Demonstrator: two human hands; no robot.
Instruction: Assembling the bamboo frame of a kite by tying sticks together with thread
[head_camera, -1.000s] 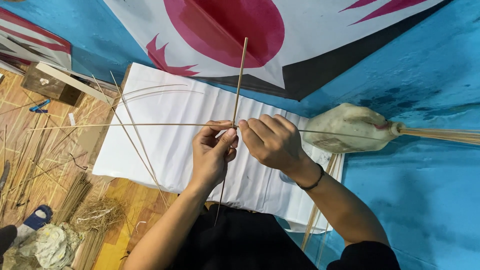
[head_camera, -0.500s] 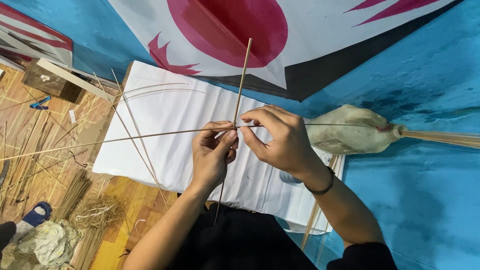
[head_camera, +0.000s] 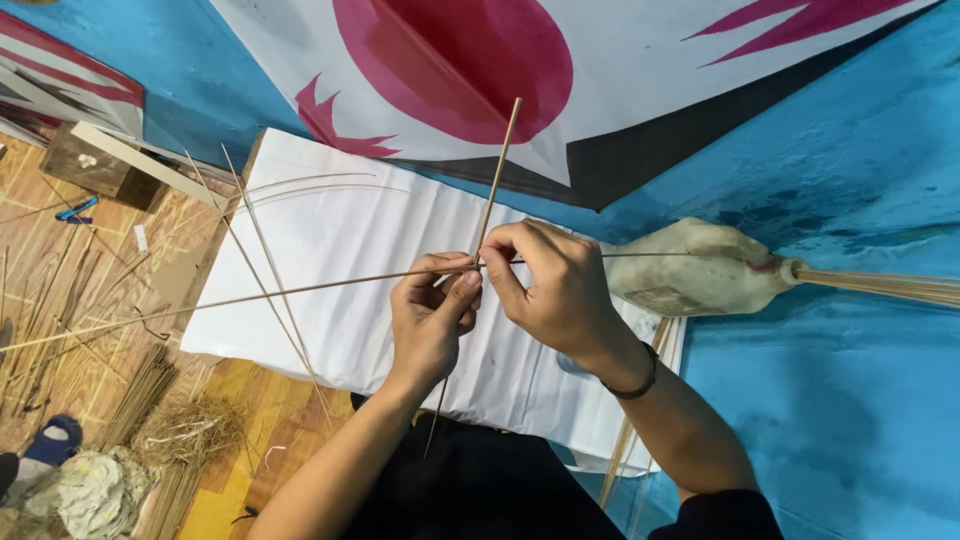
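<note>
- Pinching two thin bamboo sticks where they cross, I have my left hand (head_camera: 432, 318) closed narrow under the joint and my right hand (head_camera: 556, 282) closed over it from the other side, fingertips meeting at the crossing.
- The upright stick (head_camera: 497, 172) runs from the red-and-white kite sheet (head_camera: 640, 80) down between my hands toward my lap; the long cross stick (head_camera: 260, 294) runs out to my left, over the stack of white paper (head_camera: 350, 250).
- Whether a thread is in my right fingers I cannot tell; it is too fine to see.
- I judge these sticks light, springy and easy to snap or splinter, and smooth enough to slide on each other, so the best hold is right at the crossing, close and gentle.
- A whitish plastic bottle (head_camera: 690, 268) lies on its side on the blue floor (head_camera: 850, 400) just beside my right hand, with a bundle of thin sticks (head_camera: 880, 286) poking out of its neck.
- A small wooden box (head_camera: 95, 168) sits well apart at far left; what it holds is hidden.
- More loose sticks and shavings (head_camera: 170, 430) lie on the wooden floor near my left elbow.
</note>
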